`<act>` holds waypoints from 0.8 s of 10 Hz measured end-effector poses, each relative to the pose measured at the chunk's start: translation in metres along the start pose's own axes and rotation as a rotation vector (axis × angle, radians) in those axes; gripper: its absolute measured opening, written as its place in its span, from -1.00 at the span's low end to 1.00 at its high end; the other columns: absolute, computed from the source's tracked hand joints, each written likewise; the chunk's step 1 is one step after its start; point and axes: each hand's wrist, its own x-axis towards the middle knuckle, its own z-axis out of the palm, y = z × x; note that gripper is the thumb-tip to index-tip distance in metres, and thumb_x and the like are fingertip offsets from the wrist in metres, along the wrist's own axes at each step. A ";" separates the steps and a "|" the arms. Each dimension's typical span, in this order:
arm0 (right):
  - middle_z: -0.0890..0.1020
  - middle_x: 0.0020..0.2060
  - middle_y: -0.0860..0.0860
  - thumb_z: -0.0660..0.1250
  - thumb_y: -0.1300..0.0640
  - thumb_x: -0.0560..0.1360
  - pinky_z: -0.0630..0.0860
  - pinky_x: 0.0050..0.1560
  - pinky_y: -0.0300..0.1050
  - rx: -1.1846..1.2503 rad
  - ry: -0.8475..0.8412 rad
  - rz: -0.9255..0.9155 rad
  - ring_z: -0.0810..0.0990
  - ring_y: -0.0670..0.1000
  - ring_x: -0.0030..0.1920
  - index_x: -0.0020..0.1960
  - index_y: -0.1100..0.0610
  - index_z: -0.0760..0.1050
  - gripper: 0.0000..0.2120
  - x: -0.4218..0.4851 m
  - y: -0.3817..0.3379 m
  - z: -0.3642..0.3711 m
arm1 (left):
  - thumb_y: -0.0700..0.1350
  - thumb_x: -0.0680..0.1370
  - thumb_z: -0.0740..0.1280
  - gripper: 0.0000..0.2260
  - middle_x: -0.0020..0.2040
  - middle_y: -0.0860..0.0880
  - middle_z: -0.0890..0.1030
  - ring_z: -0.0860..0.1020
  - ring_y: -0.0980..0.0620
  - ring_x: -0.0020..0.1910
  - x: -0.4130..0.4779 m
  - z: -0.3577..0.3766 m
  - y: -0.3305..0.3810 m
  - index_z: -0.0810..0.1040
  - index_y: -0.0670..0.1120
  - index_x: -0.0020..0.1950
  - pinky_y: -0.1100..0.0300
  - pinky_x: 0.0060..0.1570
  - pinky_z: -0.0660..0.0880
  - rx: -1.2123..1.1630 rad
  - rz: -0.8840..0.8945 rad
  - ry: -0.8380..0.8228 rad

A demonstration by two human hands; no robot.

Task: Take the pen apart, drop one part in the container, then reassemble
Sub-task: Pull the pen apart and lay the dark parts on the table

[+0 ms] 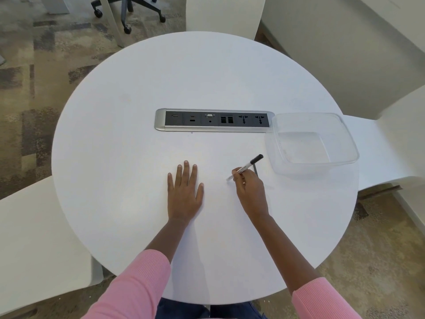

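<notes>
A white pen (247, 166) with a black cap lies slanted in my right hand (249, 191), its capped end pointing up and right toward the container. My fingers pinch the barrel near its middle, just above the round white table (138, 134). A thin dark clip or stick (256, 169) shows beside the hand, under the pen. My left hand (185, 192) rests flat on the table, fingers straight and spread, holding nothing. The clear plastic container (342, 143) stands empty at the right, a short way beyond the pen's cap.
A recessed socket panel (215, 120) runs across the table's middle, touching the container's left corner. White chairs (34, 238) stand at the left, far side and right. An office chair base (128, 12) sits on the carpet beyond the table.
</notes>
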 end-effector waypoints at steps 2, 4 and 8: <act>0.62 -0.05 0.16 0.18 0.27 0.53 0.45 0.01 -0.14 0.017 0.163 -0.197 0.53 0.04 -0.03 -0.02 0.29 0.52 -0.84 -0.012 -0.003 -0.005 | -0.03 0.59 0.10 -0.51 0.53 -0.14 0.10 0.07 -0.13 0.51 0.000 0.000 0.001 0.11 -0.10 0.50 -0.11 0.46 -0.08 0.000 -0.004 0.008; 0.61 -0.06 0.19 0.15 0.26 0.56 0.30 -0.05 -0.26 -0.129 -0.088 -0.137 0.54 0.21 0.01 0.00 0.28 0.49 -0.84 -0.012 0.010 0.004 | -0.02 0.59 0.08 -0.51 0.54 -0.13 0.08 0.05 -0.12 0.52 -0.001 -0.001 0.001 0.08 -0.09 0.50 -0.10 0.46 -0.11 0.003 -0.003 0.006; 0.61 -0.15 0.23 0.16 0.28 0.55 0.30 -0.10 -0.21 -0.141 0.016 -0.114 0.53 0.23 -0.07 0.04 0.30 0.48 -0.84 -0.007 0.012 0.006 | -0.02 0.57 0.09 -0.51 0.51 -0.16 0.16 0.13 -0.15 0.49 -0.001 -0.002 0.001 0.16 -0.12 0.48 -0.13 0.45 -0.04 -0.013 0.003 0.022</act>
